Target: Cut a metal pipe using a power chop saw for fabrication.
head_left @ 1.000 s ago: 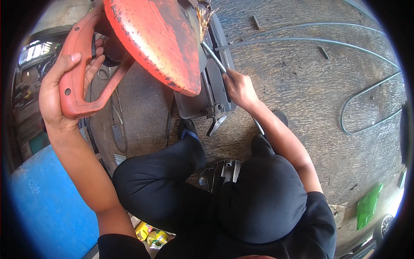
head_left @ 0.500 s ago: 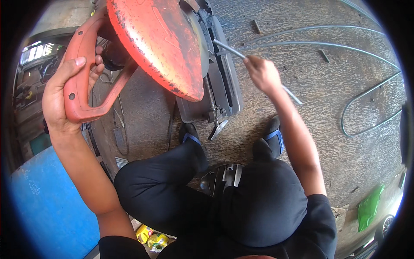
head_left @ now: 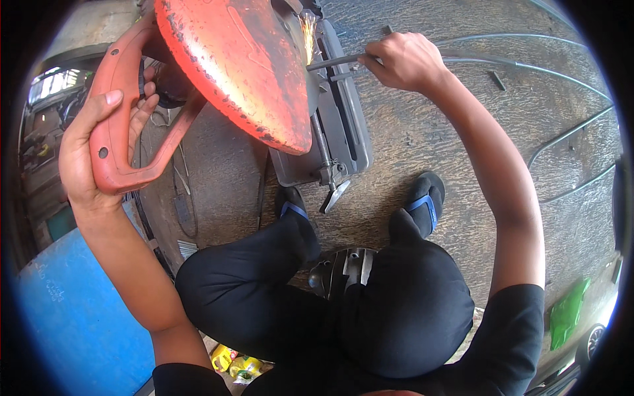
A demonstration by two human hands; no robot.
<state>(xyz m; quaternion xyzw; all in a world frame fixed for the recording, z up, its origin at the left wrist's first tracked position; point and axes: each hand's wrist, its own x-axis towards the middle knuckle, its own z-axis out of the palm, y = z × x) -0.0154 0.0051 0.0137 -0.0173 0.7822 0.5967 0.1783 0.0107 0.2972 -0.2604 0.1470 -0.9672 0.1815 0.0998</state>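
Note:
A red chop saw (head_left: pixel 231 72) fills the upper left, its guard over a grey cutting disc (head_left: pixel 312 99). My left hand (head_left: pixel 99 138) is wrapped round the saw's red handle (head_left: pixel 115 125). In my right hand (head_left: pixel 409 63) is a thin metal rod (head_left: pixel 333 62), its end at the disc's edge. Sparks (head_left: pixel 308 36) fly upward from there. Just below the rod, the end of another metal rod (head_left: pixel 343 76) lies over the saw's grey base (head_left: pixel 350 125). A clamp screw with a crank (head_left: pixel 335 195) sticks out of the base toward me.
Long bent metal rods (head_left: pixel 561 74) stretch over the rough floor to the right. Short offcuts (head_left: pixel 496 80) lie near them. My feet in blue-strapped sandals flank the base's near end. A blue panel (head_left: pixel 79 310) stands at lower left, a green sheet (head_left: pixel 569 313) at lower right.
My right hand has moved up and brought the rod's end to the disc, where sparks now fly. The saw handle has shifted slightly left with my left hand.

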